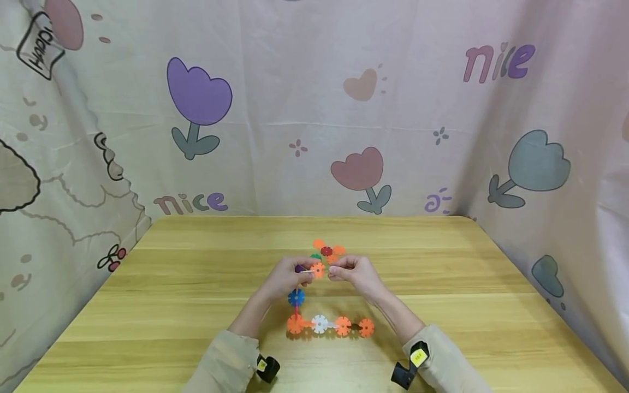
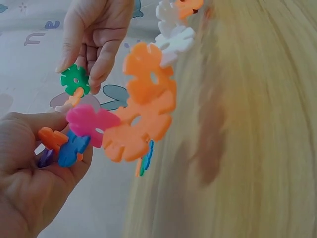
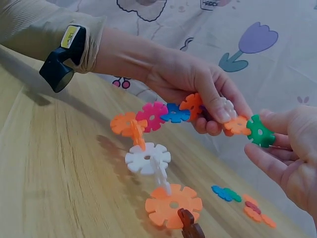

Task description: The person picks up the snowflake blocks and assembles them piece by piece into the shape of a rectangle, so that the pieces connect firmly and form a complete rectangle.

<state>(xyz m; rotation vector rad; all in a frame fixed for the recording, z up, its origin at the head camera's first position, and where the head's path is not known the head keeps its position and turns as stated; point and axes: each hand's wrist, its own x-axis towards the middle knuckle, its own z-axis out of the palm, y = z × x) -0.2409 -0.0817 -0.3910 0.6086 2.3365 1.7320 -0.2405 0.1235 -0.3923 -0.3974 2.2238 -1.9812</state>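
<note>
A chain of slotted plastic snowflake discs hangs from my left hand (image 1: 289,275), whose thumb and fingers pinch a white disc (image 3: 228,110) in it. From there run orange, blue (image 3: 175,113) and pink (image 3: 152,116) discs, then a corner of orange ones (image 2: 143,124), then white (image 3: 147,157), orange (image 3: 173,206) and brown (image 3: 190,225). My right hand (image 1: 357,275) pinches a green disc (image 3: 260,131) between thumb and fingers. Its edge meets a small orange disc (image 3: 237,125) beside the white one; whether their slots are fully joined, I cannot tell.
On the wooden table (image 1: 172,284), beyond my hands, lie loose discs: orange (image 1: 319,244), dark red (image 1: 326,251), and blue (image 3: 221,193) with green. A printed cloth (image 1: 275,109) hangs behind the table's far edge.
</note>
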